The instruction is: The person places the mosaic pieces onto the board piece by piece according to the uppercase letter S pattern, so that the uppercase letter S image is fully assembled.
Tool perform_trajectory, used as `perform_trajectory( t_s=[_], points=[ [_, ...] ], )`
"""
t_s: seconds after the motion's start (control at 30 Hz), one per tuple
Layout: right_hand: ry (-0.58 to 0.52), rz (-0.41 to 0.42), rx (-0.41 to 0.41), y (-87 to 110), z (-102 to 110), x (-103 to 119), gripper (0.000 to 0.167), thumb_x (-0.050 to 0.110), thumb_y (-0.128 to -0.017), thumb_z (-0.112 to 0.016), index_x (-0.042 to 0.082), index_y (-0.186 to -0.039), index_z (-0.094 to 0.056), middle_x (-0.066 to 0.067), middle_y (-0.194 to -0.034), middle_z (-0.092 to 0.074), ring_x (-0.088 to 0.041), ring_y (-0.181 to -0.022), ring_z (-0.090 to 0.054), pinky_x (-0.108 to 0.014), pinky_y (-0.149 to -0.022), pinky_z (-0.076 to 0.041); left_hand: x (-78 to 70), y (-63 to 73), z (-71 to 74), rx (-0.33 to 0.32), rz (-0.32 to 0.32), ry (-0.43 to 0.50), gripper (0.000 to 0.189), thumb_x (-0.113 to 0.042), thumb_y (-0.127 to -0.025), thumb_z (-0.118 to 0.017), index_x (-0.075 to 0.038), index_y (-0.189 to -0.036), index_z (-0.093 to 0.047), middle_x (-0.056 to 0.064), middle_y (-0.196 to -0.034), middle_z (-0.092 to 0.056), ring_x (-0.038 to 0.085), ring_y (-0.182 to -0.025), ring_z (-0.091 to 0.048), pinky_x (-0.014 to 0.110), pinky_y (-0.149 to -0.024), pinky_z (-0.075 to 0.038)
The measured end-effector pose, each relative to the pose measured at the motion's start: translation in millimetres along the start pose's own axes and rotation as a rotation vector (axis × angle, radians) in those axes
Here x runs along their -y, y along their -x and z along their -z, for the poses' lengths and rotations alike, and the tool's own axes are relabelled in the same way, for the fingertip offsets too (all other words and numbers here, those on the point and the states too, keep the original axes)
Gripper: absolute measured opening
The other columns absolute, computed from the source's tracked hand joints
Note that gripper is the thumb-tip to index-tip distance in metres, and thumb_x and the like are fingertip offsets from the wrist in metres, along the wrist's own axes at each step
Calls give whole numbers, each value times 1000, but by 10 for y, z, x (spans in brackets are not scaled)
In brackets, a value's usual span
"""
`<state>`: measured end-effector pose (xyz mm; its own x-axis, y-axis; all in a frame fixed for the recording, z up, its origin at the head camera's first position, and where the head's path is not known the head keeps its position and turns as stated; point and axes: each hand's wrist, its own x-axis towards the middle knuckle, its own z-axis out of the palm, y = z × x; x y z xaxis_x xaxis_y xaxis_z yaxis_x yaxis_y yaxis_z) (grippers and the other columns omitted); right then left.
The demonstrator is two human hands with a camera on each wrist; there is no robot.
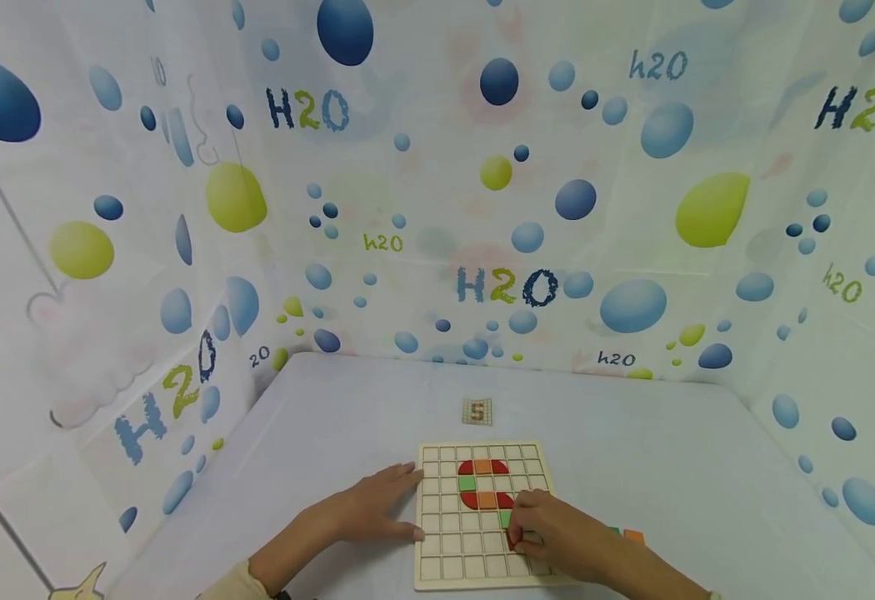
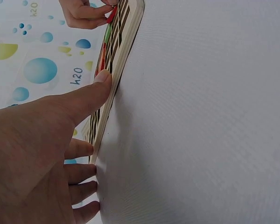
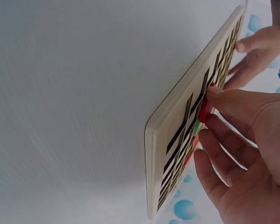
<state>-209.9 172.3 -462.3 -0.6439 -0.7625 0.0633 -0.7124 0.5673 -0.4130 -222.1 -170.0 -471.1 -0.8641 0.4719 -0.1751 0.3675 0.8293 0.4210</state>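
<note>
A square wooden grid board [image 1: 452, 568] lies on the table. In its upper part, red [image 1: 475, 500], orange [image 1: 482, 467] and green [image 1: 467, 483] tiles form a curving line. My right hand [image 1: 565, 537] pinches a red tile [image 3: 206, 108] between thumb and fingers at the lower end of that line, just below another green tile [image 1: 505, 519]. Whether this tile is fully seated in its cell cannot be told. My left hand [image 1: 370, 507] rests on the table, its spread fingers and thumb touching the board's left edge; the left wrist view shows the thumb [image 2: 102, 79] against the rim.
Behind the board lies a small card [image 1: 477, 412] with a gridded, S-like figure. An orange tile [image 1: 633, 537] and a green tile [image 1: 614, 531] lie right of the board, partly behind my right forearm. White curtains [image 1: 437, 192] printed with bubbles enclose the white table [image 1: 347, 417].
</note>
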Motion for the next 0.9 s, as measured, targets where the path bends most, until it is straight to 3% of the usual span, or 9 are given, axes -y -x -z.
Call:
perform_trajectory(
  t_s=[0.27,0.5,0.73,0.9],
  points=[
    [88,32,-7,-6,-16,-25,17,19,-96,-79,30,-106,-71,22,-108,-60,2,-102,-54,-21,-90,-57,1,-26,1,7,10,-15,98,-66,-88,-75,-12,-162,-41,12,-169,-37,35,-157,-34,59,-124,-35],
    [106,0,25,-18,0,-20,22,14,-94,-81,32,-101,-71,23,-107,-60,1,-103,-57,-25,-93,-58,-9,-9,12,4,4,2,97,-65,-89,-76,-12,-162,-40,14,-170,-37,37,-157,-34,60,-124,-34],
    [102,6,2,-39,-20,-9,22,12,-93,-82,30,-97,-70,21,-101,-58,2,-95,-52,-24,-88,-57,0,-2,-1,-3,2,-6,98,-66,-89,-75,-12,-163,-40,13,-170,-37,37,-157,-34,60,-124,-34],
    [55,-35,3,-35,-36,8,22,9,-93,-82,28,-97,-71,21,-99,-57,3,-92,-52,-22,-84,-57,2,4,1,0,-2,3,98,-65,-89,-76,-10,-162,-40,15,-169,-36,37,-157,-34,60,-124,-34]
  ],
)
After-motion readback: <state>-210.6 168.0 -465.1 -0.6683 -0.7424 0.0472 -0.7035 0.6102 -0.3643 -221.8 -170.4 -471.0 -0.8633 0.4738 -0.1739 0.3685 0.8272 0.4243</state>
